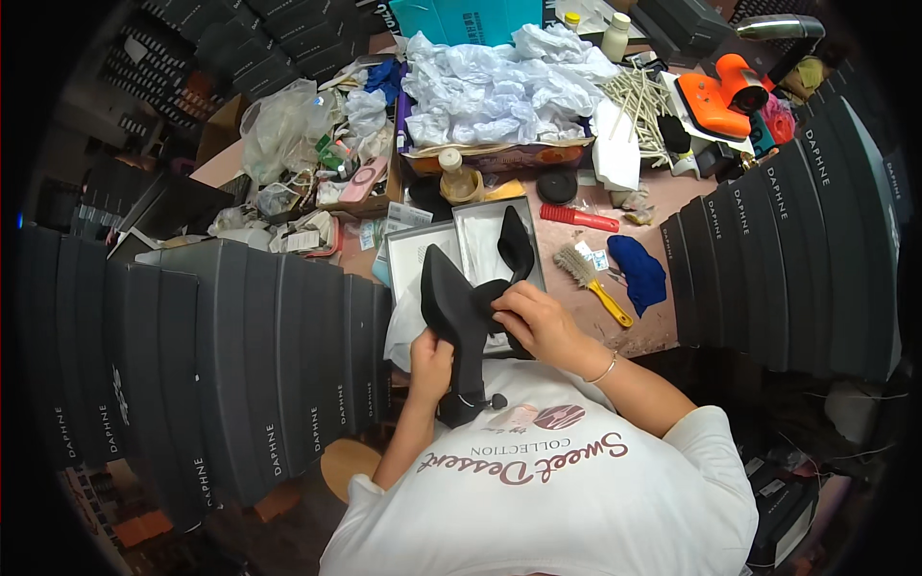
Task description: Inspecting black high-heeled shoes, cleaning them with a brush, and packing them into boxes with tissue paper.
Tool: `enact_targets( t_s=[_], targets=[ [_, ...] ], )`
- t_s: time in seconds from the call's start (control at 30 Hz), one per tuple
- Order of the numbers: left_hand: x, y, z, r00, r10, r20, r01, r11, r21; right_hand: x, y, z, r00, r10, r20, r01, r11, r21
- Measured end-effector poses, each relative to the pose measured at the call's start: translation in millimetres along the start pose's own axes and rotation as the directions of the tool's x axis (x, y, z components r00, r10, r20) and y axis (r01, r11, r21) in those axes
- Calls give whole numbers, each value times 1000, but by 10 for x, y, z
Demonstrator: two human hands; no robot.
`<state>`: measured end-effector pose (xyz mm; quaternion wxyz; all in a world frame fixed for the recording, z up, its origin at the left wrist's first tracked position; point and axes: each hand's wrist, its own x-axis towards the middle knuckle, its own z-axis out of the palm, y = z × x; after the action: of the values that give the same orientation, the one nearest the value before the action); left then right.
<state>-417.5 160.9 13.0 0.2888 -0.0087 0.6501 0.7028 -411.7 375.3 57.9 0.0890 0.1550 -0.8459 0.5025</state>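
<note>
A black pointed heeled shoe (455, 312) is held over the table in front of me, its sole turned up. My left hand (431, 367) is closed around its side near the middle. With bent fingers, my right hand (544, 328) pinches a black part at the shoe's right side; the exact part is hidden by the fingers. A second black pointed shoe (516, 242) lies behind, in an open grey shoe box (469, 205) lined with white paper. The held shoe covers part of this box.
Stacked dark shoe boxes stand left (230, 365) and right (783, 250). To the right lie a yellow-handled brush (607, 300), a blue cloth (638, 276) and a red-handled tool (578, 218). Behind are a carton of crumpled white paper (495, 91), a bottle (455, 178) and an orange appliance (715, 101).
</note>
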Motion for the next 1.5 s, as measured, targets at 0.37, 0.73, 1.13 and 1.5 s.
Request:
enact_targets(
  t_s=[0.37, 0.73, 1.13, 1.5],
  targets=[
    [-126, 121, 216, 939, -36, 342, 125, 962, -241, 339, 545, 26, 956, 40, -290, -69, 993, -91],
    [167, 391, 125, 945, -135, 299, 225, 930, -289, -482, 1959, -991, 833, 492, -252, -530, 583, -615],
    [458, 544, 223, 873, -213, 438, 237, 972, 1, -848, 1494, -595, 765, 637, -89, -637, 770, 38],
    [282, 332, 268, 805, -154, 573, 104, 987, 119, 47, 294, -1309, 998, -55, -22, 19, 641, -768]
  ],
)
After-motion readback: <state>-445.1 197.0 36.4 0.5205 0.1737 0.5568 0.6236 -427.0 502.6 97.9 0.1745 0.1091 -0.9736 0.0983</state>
